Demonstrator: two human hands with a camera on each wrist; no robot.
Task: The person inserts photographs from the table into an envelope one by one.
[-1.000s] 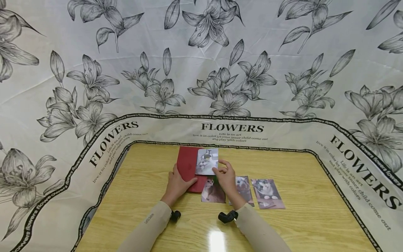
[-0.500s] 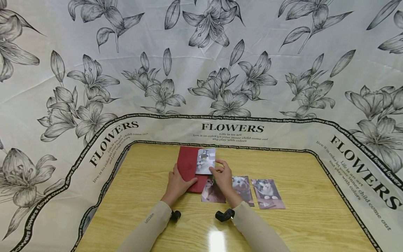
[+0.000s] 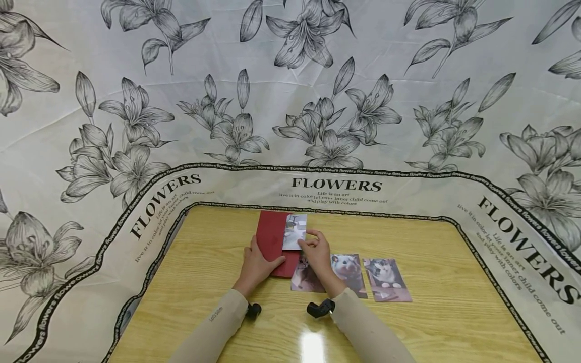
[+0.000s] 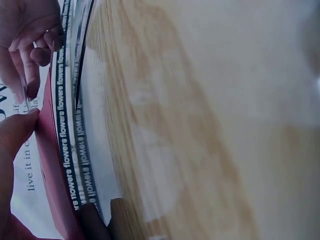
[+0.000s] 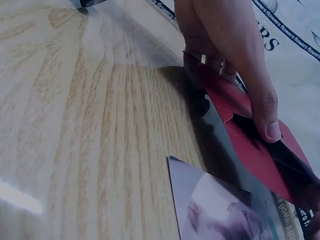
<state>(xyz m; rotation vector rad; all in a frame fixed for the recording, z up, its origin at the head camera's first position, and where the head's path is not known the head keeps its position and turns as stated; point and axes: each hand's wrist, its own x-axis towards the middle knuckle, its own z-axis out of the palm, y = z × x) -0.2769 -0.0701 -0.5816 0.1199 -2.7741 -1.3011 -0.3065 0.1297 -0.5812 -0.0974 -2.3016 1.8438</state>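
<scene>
My left hand [image 3: 256, 265] grips the lower part of a red envelope [image 3: 270, 232], its thumb [image 4: 19, 131] on the near face and the fingers round the left side. The right wrist view shows the envelope's flap side tilted above the table, with a dark gap near that thumb [image 5: 267, 117]. Between thumb and fingers, my right hand [image 3: 318, 256] pinches a photo [image 3: 294, 233] of a pale animal by its lower right edge. The photo's left part is hidden in the envelope's right-hand opening.
Three more photos lie in a row nearer the body: a brown cat [image 3: 305, 280] partly under the right hand, a grey furry animal [image 3: 349, 275], and a grey-and-white cat [image 3: 387, 280]. A flower-printed cloth [image 3: 336, 191] borders the wooden table [image 3: 431, 257].
The right hand has moved left, sliding the photo further into the envelope, so less of it shows. More of the middle photo is uncovered. The left hand stays in place.
</scene>
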